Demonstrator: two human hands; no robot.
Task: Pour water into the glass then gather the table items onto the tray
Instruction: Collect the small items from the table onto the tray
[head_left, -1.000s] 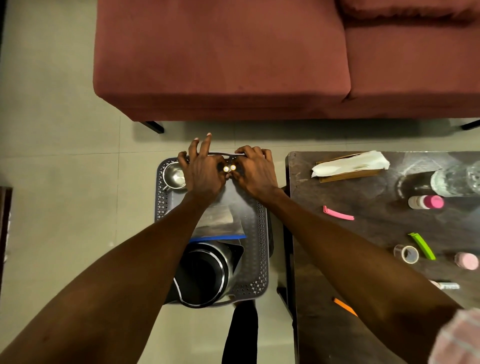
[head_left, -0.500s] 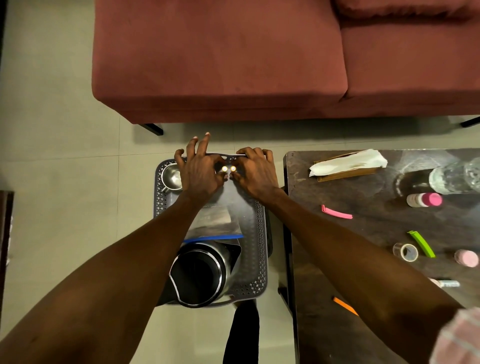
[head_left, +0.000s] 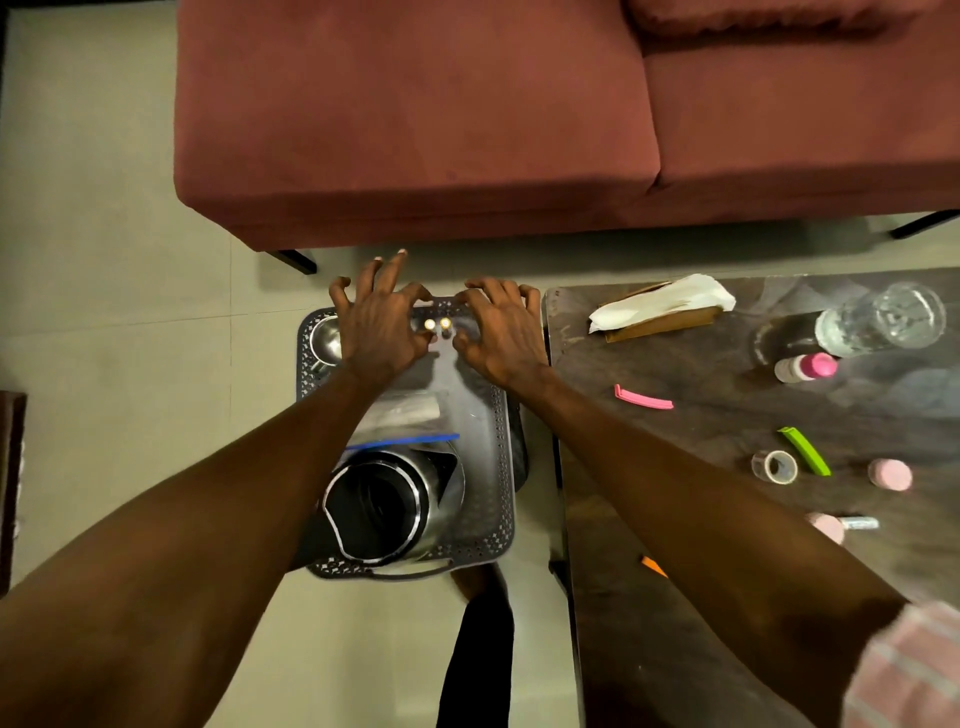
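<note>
Left hand (head_left: 382, 325) and right hand (head_left: 501, 332) over far end of tray (head_left: 501, 441), fingers spread, clamped on nothing. Small bright items between thumbs unidentifiable. Glass (head_left: 883, 319) on table (head_left: 701, 452), well apart; bowl (head_left: 324, 340) partly hidden.

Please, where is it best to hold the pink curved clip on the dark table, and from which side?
Probably pinch the pink clip across its narrow width near the middle, coming from above. It lies flat on the table, long and thin, with bare table around it.

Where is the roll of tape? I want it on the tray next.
In the head view the tape roll lies on the dark table at right, just left of the green clip, apart from the tray.
</note>
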